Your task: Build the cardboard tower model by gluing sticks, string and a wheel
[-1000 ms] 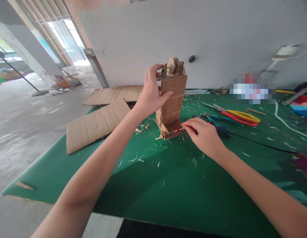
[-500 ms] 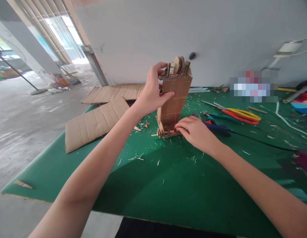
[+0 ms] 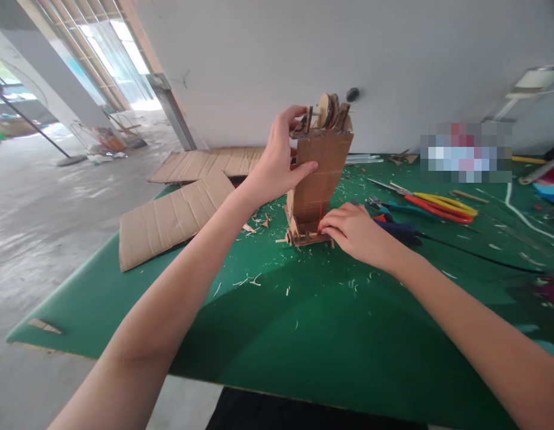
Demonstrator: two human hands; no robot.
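A tall cardboard tower (image 3: 319, 173) stands on the green table. Round cardboard wheels (image 3: 327, 111) sit on a stick axle at its top. My left hand (image 3: 286, 152) is wrapped round the tower's upper left side, thumb flat on the front face. A red string (image 3: 321, 210) runs down the front from the wheels to the base. Near the foot, my right hand (image 3: 353, 233) pinches the red string between thumb and fingers. Beside it a wooden stick axle (image 3: 282, 240) pokes out of the base's left side.
Flat cardboard pieces (image 3: 174, 221) lie to the left. On the right are scissors (image 3: 438, 206) with red and yellow handles, teal-handled pliers (image 3: 393, 206) and a dark blue tool (image 3: 397, 232) with a black cord. Wood shavings (image 3: 250, 279) litter the green table (image 3: 277, 352).
The whole view has shifted slightly, so things sit a little further right. Both hands keep their places on the tower and string, with the right fingers barely moved.
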